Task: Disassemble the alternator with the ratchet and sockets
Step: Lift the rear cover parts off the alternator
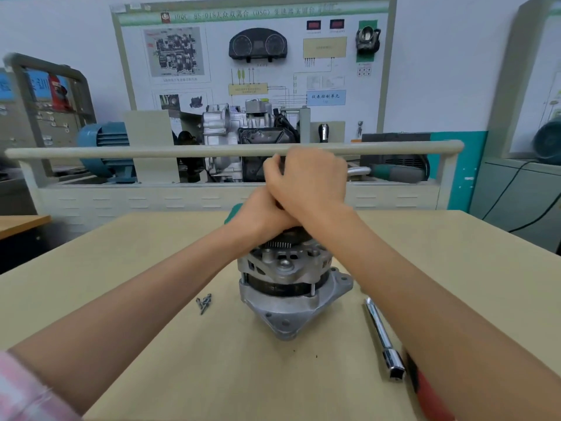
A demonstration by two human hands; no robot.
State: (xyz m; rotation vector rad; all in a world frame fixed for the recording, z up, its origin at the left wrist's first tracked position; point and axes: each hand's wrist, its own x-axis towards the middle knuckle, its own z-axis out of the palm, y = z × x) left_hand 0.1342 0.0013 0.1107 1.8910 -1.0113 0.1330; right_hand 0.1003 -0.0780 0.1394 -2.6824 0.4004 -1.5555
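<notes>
beige tabletop (151, 344) fills the lower frame, with the alternator (288, 287) standing upright at its centre. both forearms reach in from the bottom corners and meet above it: the left hand (258, 215) curls around its dark top, the right hand (306, 179) clasps over a dark part there. loose bolts (204, 302) lie just left, a chrome socket extension (383, 338) to the right.

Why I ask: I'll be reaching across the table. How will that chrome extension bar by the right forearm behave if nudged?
The extension bar is a smooth round chrome shaft lying flat on the table, so it would probably roll or slide easily. It looks like solid metal: likely stiff and heavy for its size. The squarer socket end may check the rolling somewhat.
</notes>
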